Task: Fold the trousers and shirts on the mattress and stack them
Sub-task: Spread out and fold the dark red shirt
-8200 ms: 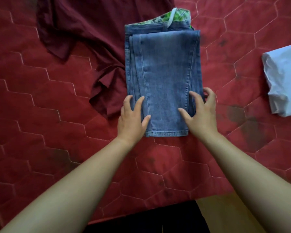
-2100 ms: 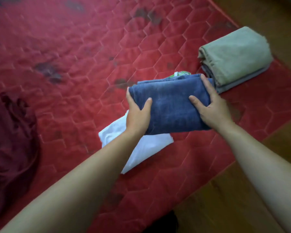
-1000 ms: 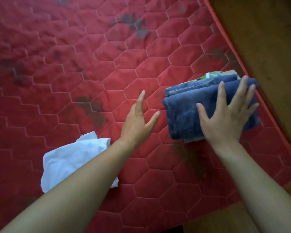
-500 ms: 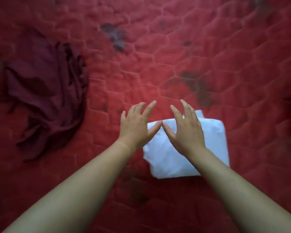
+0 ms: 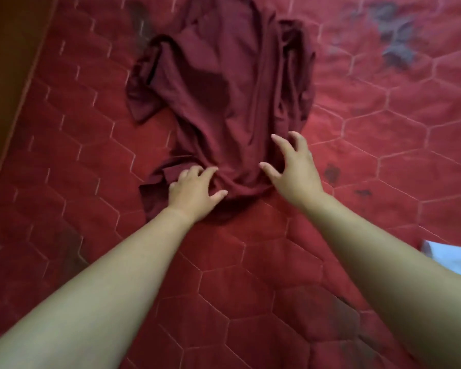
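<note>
Both hands [image 5: 194, 194] [image 5: 294, 169] now at maroon shirt [image 5: 224, 97], away from white shirt [image 5: 455, 259].

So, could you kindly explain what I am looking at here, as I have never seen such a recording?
There is no machine: a camera worn on a person's head looks down at their two bare arms. A crumpled dark red shirt lies on a red quilted mattress. The left hand rests on the shirt's near edge; the right hand hovers close by with fingers spread, holding nothing. A white cloth peeks in at the right edge, and wooden floor shows on the left.
</note>
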The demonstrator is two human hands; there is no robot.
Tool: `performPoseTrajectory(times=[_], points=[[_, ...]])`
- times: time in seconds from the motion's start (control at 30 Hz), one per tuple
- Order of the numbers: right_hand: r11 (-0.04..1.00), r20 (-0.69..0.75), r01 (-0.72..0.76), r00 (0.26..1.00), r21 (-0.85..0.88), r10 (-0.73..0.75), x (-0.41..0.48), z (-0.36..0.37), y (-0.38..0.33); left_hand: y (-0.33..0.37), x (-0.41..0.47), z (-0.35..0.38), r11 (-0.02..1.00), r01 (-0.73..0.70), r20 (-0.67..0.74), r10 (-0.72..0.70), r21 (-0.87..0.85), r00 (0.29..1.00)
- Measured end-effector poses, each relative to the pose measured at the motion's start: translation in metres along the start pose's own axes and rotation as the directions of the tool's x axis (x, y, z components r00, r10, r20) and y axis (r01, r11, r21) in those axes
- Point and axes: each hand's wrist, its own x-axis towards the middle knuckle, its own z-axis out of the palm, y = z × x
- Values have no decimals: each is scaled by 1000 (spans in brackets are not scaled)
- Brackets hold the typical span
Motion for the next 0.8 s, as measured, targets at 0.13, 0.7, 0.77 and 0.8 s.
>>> performPoseTrajectory(times=[0.13, 0.7, 0.77, 0.8], points=[[990, 102, 83, 992, -115, -71, 10, 19, 8, -15, -6, 18, 982, -31, -17, 28, -188, 999], [999, 50, 9, 999, -38, -7, -12, -56, 60, 53, 15, 5, 954, 87, -163, -138, -287, 977], [998, 44, -25, 999, -58, 28, -1, -39, 56, 50, 23, 11, 967, 94, -61, -111, -236, 992], [997, 44, -8, 999, -71, 11, -1, -33, 57, 50, 23, 15, 977, 54, -68, -70, -209, 995]])
